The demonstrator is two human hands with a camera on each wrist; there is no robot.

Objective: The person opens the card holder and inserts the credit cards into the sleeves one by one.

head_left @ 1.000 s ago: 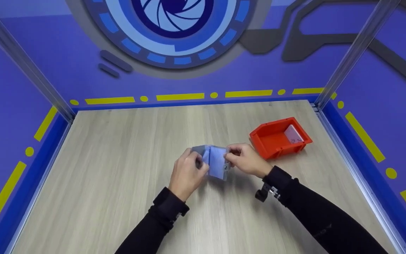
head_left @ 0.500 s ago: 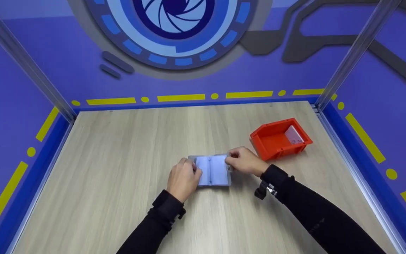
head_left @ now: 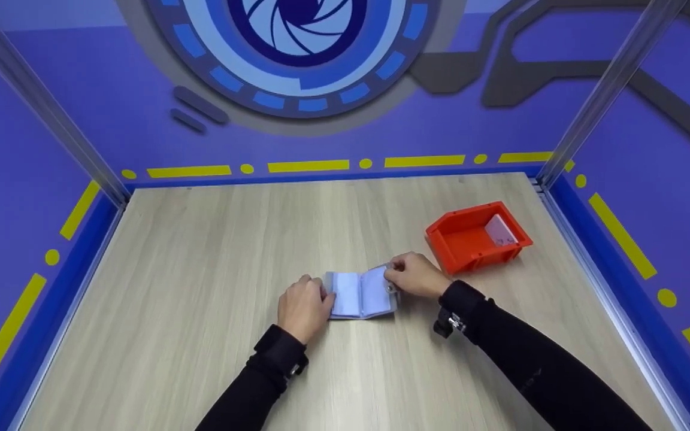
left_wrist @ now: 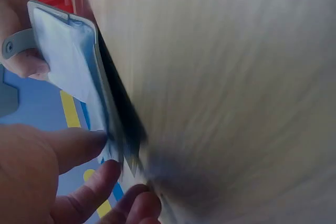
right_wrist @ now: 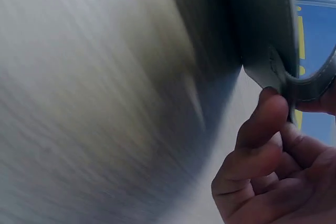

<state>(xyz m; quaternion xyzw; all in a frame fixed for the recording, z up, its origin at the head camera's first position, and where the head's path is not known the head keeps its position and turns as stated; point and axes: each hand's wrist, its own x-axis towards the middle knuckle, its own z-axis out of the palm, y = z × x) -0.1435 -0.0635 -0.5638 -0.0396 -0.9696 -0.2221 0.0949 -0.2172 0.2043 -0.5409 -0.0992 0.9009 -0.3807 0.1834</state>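
A grey card holder (head_left: 347, 294) with clear bluish plastic sleeves lies spread open, low over the wooden table. My left hand (head_left: 304, 306) pinches its left edge, thumb over the sleeves and fingers at the back, as the left wrist view shows. At the right edge, my right hand (head_left: 417, 274) grips the cover between thumb and fingers, raising that half at a slant. A strap (left_wrist: 19, 44) with a metal snap sticks out from the right cover beside the right hand. The right wrist view shows the cover's grey stitched outside (right_wrist: 265, 19).
A red-orange plastic bin (head_left: 463, 257) stands just beyond the right hand, with a pale pinkish rectangle (head_left: 500, 230) at its inner right end. Blue panels (head_left: 321, 140) with yellow marks wall the table (head_left: 213, 251) at the back and both sides.
The card holder has been lowered toward the table and unfolded flatter. My left hand has shifted slightly left and down; the right cover now tilts up a little in my right hand.
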